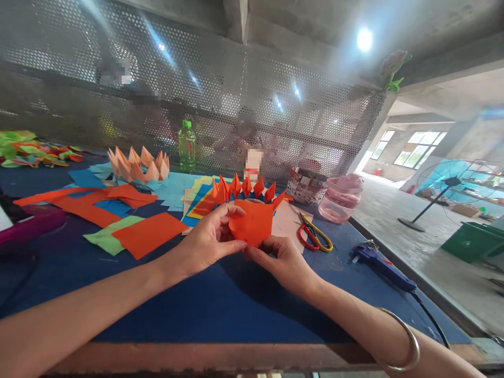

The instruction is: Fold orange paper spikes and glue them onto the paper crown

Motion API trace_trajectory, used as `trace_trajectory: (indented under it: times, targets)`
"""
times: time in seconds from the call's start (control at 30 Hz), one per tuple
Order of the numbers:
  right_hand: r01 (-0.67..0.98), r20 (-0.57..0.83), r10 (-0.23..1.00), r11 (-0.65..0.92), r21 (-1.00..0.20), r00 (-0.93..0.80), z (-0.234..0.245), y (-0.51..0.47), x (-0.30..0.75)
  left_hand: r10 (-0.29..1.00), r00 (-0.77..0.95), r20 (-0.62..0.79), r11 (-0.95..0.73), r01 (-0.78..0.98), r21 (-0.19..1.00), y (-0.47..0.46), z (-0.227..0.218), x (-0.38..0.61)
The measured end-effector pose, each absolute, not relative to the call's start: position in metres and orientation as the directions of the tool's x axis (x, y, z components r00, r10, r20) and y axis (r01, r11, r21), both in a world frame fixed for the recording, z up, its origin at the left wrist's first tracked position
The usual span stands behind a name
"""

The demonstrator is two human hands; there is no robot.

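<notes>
Both hands hold a sheet of orange paper above the blue tabletop. My left hand pinches its left edge between thumb and fingers, and the paper bends there. My right hand grips the lower edge, its fingers partly behind the sheet. Just behind the paper stands a row of pointed orange folded pieces; whether they join the held sheet I cannot tell. To the right lie scissors with one red and one yellow handle, on pale paper.
Loose orange sheets and a light green sheet lie left. Behind them stand a peach folded-paper crown and a green bottle. A pink jug, a basket and a blue glue gun are on the right.
</notes>
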State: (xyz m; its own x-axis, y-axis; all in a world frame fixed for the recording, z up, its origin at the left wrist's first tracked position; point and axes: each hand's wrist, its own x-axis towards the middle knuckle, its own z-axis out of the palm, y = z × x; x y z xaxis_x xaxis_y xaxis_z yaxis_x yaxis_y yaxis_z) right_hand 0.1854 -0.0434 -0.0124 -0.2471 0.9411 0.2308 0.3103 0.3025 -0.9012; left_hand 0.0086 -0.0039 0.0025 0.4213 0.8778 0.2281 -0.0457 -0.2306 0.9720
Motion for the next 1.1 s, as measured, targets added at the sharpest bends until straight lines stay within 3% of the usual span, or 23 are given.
trace_trajectory:
  times: [0.27, 0.57, 0.9, 1.1]
  targets:
    - [0.337, 0.242, 0.932, 0.328, -0.882, -0.271, -0.0133, -0.0434, 0.1862, 0.834, 0.499, 0.236, -0.181, -0.156, 0.971, -0.0017, 0.0006, 0.0056]
    - [0.287, 0.195, 0.94, 0.275, -0.918, -0.28, -0.0173, -0.0412, 0.1866, 0.806, 0.527, 0.27, -0.207, -0.176, 0.962, -0.0026, -0.0011, 0.0043]
    - [0.342, 0.255, 0.922, 0.349, -0.872, -0.29, -0.0144, -0.0441, 0.1846, 0.814, 0.524, 0.251, -0.188, -0.171, 0.967, -0.0071, 0.0028, 0.0053]
    - [0.281, 0.228, 0.927, 0.313, -0.907, -0.297, -0.0138, -0.0465, 0.1816, 0.829, 0.5, 0.252, -0.207, -0.144, 0.968, -0.0072, 0.0016, 0.0055]
